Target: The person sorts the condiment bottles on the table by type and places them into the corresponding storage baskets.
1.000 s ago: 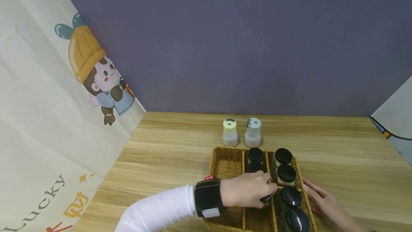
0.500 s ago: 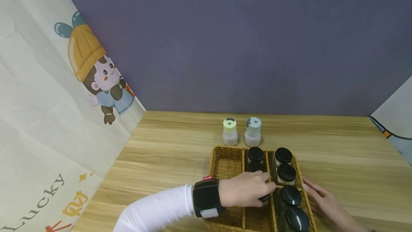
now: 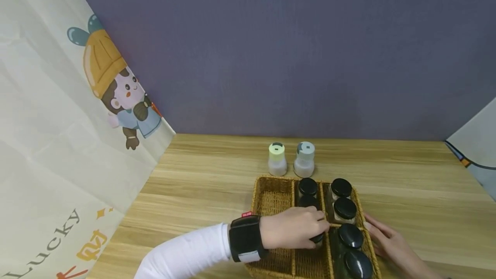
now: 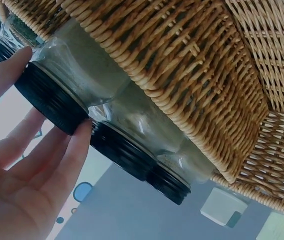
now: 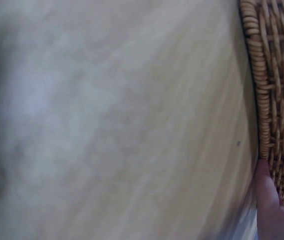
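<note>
A wicker basket [image 3: 273, 201] with compartments sits on the table, low in the head view. My left hand [image 3: 294, 227] reaches over its middle column and grips a glass jar by its black lid [image 4: 51, 97]. In the left wrist view, thumb and fingers pinch opposite edges of that lid, and the jar's lower part is hidden behind the basket's woven wall. Two other black-lidded jars [image 3: 308, 186] stand behind it in the same column. On the basket's right side, my right hand [image 3: 391, 240] rests against the outer wall with fingers extended.
Several black-lidded jars [image 3: 350, 236] fill the basket's right column. Just behind the basket stand two shakers, one with a yellow cap [image 3: 277, 158] and one with a pale blue cap [image 3: 305, 159]. A dark panel [image 3: 294, 55] rises at the table's back edge.
My left hand has shifted slightly left, still gripping the jar's lid. The right hand, the basket and the other jars look the same.
</note>
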`<state>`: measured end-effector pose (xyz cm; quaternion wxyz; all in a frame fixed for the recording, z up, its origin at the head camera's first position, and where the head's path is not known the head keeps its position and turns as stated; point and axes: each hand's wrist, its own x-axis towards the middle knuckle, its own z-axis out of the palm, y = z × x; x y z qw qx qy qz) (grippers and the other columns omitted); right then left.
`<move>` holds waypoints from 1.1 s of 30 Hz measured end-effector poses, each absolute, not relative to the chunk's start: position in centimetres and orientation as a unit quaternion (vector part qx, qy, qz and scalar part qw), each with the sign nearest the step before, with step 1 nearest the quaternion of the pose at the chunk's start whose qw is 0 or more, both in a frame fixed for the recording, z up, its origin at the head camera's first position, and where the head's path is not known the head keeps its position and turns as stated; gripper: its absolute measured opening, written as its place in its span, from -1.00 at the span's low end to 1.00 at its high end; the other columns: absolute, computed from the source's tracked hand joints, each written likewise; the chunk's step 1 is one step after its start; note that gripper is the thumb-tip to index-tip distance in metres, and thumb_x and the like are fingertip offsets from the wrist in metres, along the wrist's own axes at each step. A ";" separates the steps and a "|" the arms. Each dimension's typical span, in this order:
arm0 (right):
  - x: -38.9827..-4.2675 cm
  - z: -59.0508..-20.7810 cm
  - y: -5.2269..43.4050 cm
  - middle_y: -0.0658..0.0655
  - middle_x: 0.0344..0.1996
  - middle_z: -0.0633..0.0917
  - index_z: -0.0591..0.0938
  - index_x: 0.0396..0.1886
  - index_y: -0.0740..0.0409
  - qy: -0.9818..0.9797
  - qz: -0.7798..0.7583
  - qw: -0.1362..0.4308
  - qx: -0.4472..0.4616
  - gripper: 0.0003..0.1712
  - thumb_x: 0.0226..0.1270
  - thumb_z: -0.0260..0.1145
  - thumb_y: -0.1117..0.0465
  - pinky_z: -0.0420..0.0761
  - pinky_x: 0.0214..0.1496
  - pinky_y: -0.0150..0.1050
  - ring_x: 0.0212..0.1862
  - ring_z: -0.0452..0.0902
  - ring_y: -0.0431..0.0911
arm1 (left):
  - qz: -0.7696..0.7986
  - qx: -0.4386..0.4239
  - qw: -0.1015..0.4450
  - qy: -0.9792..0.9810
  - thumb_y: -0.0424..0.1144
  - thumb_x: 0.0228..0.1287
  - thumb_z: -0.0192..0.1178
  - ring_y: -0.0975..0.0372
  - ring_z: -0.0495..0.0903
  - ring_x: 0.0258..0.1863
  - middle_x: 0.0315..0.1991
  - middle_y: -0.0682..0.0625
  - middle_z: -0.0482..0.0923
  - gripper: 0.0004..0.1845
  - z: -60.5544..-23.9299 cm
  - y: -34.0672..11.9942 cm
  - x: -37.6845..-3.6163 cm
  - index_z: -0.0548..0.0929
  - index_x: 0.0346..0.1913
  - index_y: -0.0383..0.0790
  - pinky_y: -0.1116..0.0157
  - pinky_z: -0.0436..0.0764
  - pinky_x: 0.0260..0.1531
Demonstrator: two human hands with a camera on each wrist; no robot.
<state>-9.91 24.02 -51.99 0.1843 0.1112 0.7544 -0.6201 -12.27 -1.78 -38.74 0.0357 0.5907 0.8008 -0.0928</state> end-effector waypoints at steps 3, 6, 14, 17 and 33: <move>-9.9 -52.0 24.0 0.43 0.30 -0.08 -0.07 0.32 0.24 0.755 -0.619 0.184 0.111 -0.15 0.26 0.01 -0.15 0.54 -0.04 -0.07 0.15 0.29 0.12 | -0.099 0.596 0.023 0.796 -0.02 0.10 0.19 0.40 0.40 -0.25 -0.15 0.15 0.47 -0.61 -38.6 -1.9 -12.2 0.50 0.00 -0.05 0.66 0.35 -0.27; -10.0 -52.0 23.9 0.43 0.30 -0.08 -0.07 0.32 0.24 0.755 -0.620 0.183 0.112 -0.16 0.28 0.01 -0.14 0.54 -0.05 -0.08 0.13 0.32 0.10 | -0.099 0.601 0.013 0.793 -0.03 0.11 0.18 0.40 0.39 -0.26 -0.16 0.16 0.47 -0.64 -38.4 -2.1 -12.1 0.52 -0.02 -0.04 0.65 0.35 -0.27; -9.9 -51.8 23.9 0.44 0.30 -0.09 -0.07 0.31 0.23 0.750 -0.627 0.180 0.111 -0.20 0.30 0.00 -0.11 0.55 -0.06 -0.10 0.08 0.39 0.02 | -0.083 0.613 -0.011 0.786 -0.07 0.12 0.18 0.38 0.33 -0.37 -0.26 0.14 0.46 -0.72 -38.0 -2.4 -12.1 0.55 -0.09 -0.03 0.63 0.33 -0.36; -9.9 -51.8 23.9 0.43 0.30 -0.10 -0.06 0.31 0.20 0.748 -0.628 0.182 0.112 -0.19 0.28 0.02 -0.13 0.55 -0.05 -0.10 0.10 0.36 0.04 | -0.081 0.614 -0.010 0.785 -0.07 0.14 0.17 0.38 0.32 -0.38 -0.27 0.14 0.45 -0.72 -37.9 -2.5 -12.1 0.55 -0.08 -0.03 0.63 0.31 -0.37; -10.0 -51.8 23.9 0.43 0.30 -0.10 -0.08 0.32 0.22 0.748 -0.628 0.185 0.111 -0.18 0.29 0.00 -0.13 0.53 -0.03 -0.08 0.12 0.33 0.02 | -0.065 0.598 -0.058 0.797 -0.05 0.18 0.11 0.39 0.35 -0.36 -0.26 0.14 0.47 -0.69 -35.9 -3.1 -12.6 0.55 -0.04 -0.04 0.60 0.33 -0.32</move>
